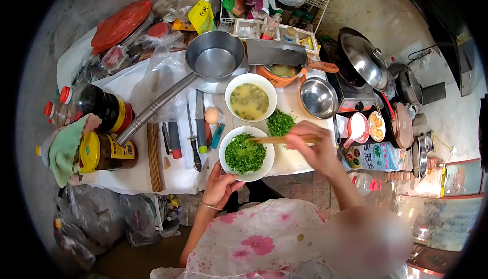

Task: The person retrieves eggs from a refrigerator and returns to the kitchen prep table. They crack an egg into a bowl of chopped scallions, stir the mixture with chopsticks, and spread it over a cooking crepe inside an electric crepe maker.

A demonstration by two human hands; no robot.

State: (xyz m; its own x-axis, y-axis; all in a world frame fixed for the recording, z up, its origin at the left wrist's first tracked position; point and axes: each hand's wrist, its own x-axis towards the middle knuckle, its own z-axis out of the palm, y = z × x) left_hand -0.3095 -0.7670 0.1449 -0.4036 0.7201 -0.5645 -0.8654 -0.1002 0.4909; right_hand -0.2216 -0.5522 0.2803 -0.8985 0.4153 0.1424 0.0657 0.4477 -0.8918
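My left hand [218,189] grips the near-left rim of a white bowl [249,178], thumb and fingers closed on its edge. Finely chopped greens [243,160] fill much of that bowl. In my right hand [310,147] are wooden chopsticks [274,140], pinched between the fingers, with their tips among the greens. Just behind stands a second white bowl [229,87] of cloudy yellowish liquid with darker bits in it. To its right, more chopped greens [280,123] lie in a loose pile on a board [297,163].
A long-handled saucepan [213,60] and a cleaver [274,54] sit at the back. On the left are knives [202,121], an egg [211,115], a wooden stick [154,158] and bottles [104,107]. A metal bowl [319,98] and a lidded wok [363,60] stand right.
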